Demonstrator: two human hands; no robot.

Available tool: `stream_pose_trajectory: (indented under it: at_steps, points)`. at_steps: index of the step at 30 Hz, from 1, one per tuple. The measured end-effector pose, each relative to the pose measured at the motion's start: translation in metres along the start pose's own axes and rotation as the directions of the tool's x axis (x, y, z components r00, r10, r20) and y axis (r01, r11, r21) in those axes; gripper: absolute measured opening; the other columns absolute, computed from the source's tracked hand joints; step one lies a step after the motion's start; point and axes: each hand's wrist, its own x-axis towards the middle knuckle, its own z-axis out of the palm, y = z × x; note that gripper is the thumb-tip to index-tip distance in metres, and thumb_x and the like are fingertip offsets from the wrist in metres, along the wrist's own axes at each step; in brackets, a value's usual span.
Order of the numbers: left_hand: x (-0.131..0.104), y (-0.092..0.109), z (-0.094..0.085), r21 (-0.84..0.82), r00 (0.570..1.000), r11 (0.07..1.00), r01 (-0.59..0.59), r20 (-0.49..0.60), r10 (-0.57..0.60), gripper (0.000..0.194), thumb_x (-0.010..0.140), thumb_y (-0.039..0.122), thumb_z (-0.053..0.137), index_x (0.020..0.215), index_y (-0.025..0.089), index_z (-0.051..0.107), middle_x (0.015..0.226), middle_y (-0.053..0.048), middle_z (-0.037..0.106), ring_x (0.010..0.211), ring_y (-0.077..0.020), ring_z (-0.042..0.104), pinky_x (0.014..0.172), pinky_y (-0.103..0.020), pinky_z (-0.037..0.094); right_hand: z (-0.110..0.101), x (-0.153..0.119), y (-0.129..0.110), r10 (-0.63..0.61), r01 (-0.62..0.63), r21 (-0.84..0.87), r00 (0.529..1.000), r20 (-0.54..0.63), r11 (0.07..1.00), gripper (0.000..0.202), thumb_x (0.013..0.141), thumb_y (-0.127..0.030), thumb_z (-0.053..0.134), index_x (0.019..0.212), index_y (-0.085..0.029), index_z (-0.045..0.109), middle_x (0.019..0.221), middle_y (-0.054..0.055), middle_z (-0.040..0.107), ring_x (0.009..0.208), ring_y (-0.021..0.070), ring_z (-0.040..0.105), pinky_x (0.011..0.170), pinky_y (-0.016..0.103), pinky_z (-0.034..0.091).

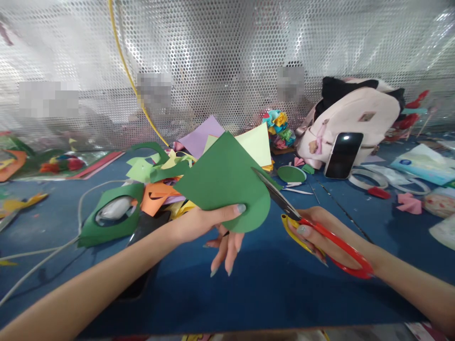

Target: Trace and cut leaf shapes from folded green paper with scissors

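Observation:
A sheet of green paper is held up in the middle of the head view, with straight edges at the top and a rounded lower right edge. My left hand pinches it near the bottom, thumb in front and fingers behind. In my right hand is a pair of scissors with red and yellow handles. The scissor blades reach the paper's right edge, where a narrow green strip shows beside them. Part of the lower blade is hidden.
Coloured paper scraps are heaped behind the paper. A green sheet with a round hole lies left. A phone leans against a pale backpack. A tape roll and a tissue pack are at right.

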Motion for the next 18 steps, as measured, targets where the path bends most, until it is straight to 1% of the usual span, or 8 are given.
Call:
stream_pose_trajectory:
  at_steps: [2, 6, 7, 9, 12, 15, 17, 18]
  points:
    - [0.0, 0.002, -0.002, -0.004, 1.0, 1.0, 0.003, 0.015, -0.003, 0.058, 0.105, 0.048, 0.047, 0.071, 0.01, 0.073, 0.05, -0.01, 0.067, 0.028, -0.0091, 0.047, 0.03, -0.02, 0.027, 0.0, 0.0, 0.0, 0.009, -0.009, -0.005, 1.0, -0.003, 1.0, 0.047, 0.095, -0.064, 0.056, 0.076, -0.022, 0.046, 0.057, -0.008, 0.043, 0.039, 0.0074, 0.046, 0.035, 0.018, 0.043]
    - [0.001, 0.005, -0.005, -0.044, 0.987, 0.998, 0.035, 0.159, -0.028, 0.062, 0.107, 0.051, 0.037, 0.076, 0.011, 0.071, 0.05, -0.01, 0.066, 0.028, -0.0098, 0.047, 0.031, -0.021, 0.02, -0.003, 0.003, -0.005, 0.04, -0.04, 0.011, 0.999, 0.03, 0.999, 0.048, 0.093, -0.064, 0.058, 0.074, -0.022, 0.047, 0.053, -0.009, 0.043, 0.036, 0.0073, 0.046, 0.032, 0.017, 0.041]
    - [0.001, 0.005, -0.006, -0.048, 0.984, 0.998, 0.044, 0.176, -0.035, 0.062, 0.108, 0.052, 0.035, 0.076, 0.011, 0.071, 0.05, -0.01, 0.066, 0.027, -0.01, 0.046, 0.031, -0.022, 0.019, -0.004, 0.004, -0.006, 0.039, -0.039, 0.009, 0.999, 0.034, 0.999, 0.048, 0.094, -0.064, 0.058, 0.074, -0.022, 0.046, 0.053, -0.009, 0.043, 0.036, 0.007, 0.046, 0.032, 0.017, 0.041]
    - [0.001, 0.006, -0.008, -0.044, 0.984, 0.998, 0.049, 0.173, -0.04, 0.063, 0.107, 0.052, 0.036, 0.075, 0.011, 0.071, 0.048, -0.01, 0.065, 0.026, -0.01, 0.045, 0.031, -0.022, 0.018, -0.006, 0.004, -0.009, 0.031, -0.031, -0.002, 0.998, 0.047, 1.0, 0.047, 0.095, -0.063, 0.057, 0.073, -0.022, 0.046, 0.054, -0.009, 0.043, 0.036, 0.0064, 0.046, 0.033, 0.016, 0.04]
    - [0.0, 0.006, -0.011, -0.03, 0.992, 0.999, 0.033, 0.121, -0.029, 0.06, 0.105, 0.051, 0.043, 0.068, 0.011, 0.07, 0.045, -0.01, 0.064, 0.022, -0.0091, 0.041, 0.029, -0.022, 0.015, -0.007, 0.003, -0.009, 0.009, -0.007, -0.016, 0.997, 0.075, 1.0, 0.045, 0.097, -0.06, 0.056, 0.074, -0.022, 0.045, 0.055, -0.009, 0.043, 0.037, 0.0057, 0.047, 0.035, 0.015, 0.041]
    - [-0.002, 0.01, -0.012, -0.018, 0.992, 0.998, 0.065, 0.109, -0.062, 0.059, 0.103, 0.052, 0.046, 0.067, 0.011, 0.07, 0.044, -0.01, 0.063, 0.023, -0.0104, 0.043, 0.028, -0.022, 0.013, -0.007, 0.004, -0.007, 0.003, -0.001, -0.018, 0.997, 0.083, 1.0, 0.044, 0.097, -0.057, 0.058, 0.074, -0.022, 0.045, 0.056, -0.009, 0.043, 0.039, 0.006, 0.047, 0.037, 0.015, 0.042]
    - [-0.003, 0.013, -0.011, -0.01, 0.991, 0.996, 0.085, 0.109, -0.084, 0.06, 0.103, 0.053, 0.046, 0.067, 0.011, 0.07, 0.045, -0.011, 0.063, 0.025, -0.012, 0.047, 0.028, -0.022, 0.013, -0.007, 0.006, -0.005, 0.001, -0.003, 0.019, 0.996, 0.093, 1.0, 0.045, 0.095, -0.06, 0.06, 0.076, -0.022, 0.046, 0.057, -0.009, 0.043, 0.04, 0.0069, 0.048, 0.037, 0.017, 0.043]
    - [-0.003, 0.015, -0.011, -0.009, 0.99, 0.996, 0.092, 0.11, -0.091, 0.06, 0.103, 0.053, 0.045, 0.068, 0.011, 0.071, 0.046, -0.012, 0.064, 0.026, -0.0124, 0.049, 0.029, -0.022, 0.013, -0.006, 0.007, -0.004, -0.014, 0.009, 0.054, 0.994, 0.108, 0.999, 0.047, 0.093, -0.064, 0.061, 0.077, -0.022, 0.047, 0.059, -0.008, 0.044, 0.042, 0.0076, 0.049, 0.039, 0.019, 0.047]
